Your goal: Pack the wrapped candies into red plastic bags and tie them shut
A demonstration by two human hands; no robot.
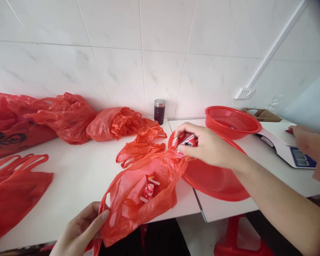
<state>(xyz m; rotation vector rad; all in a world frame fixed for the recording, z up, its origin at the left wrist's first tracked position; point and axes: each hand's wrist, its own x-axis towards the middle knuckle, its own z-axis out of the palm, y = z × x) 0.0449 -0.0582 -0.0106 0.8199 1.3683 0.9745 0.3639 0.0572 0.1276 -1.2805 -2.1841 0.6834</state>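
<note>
My left hand [82, 227] pinches the near edge of a thin red plastic bag [122, 199], holding its mouth open. Inside the bag lie a few small red wrapped packets [149, 189] with white ends. My right hand [212, 144] is closed around more red wrapped packets [190, 139], just above the bag's far right edge. Under my right hand and forearm sits a shallow red plastic basket [216, 183] with a perforated bottom, partly hidden by them. Crumpled red bags [141, 149] lie just behind the open one.
Full red bags [66, 115] line the wall, and a flat red bag [13, 192] lies at left. A dark tumbler [159, 112] stands at the back. On the right are another red basket [229, 122], a digital scale [280, 144] and another person's hand [306, 137] over it.
</note>
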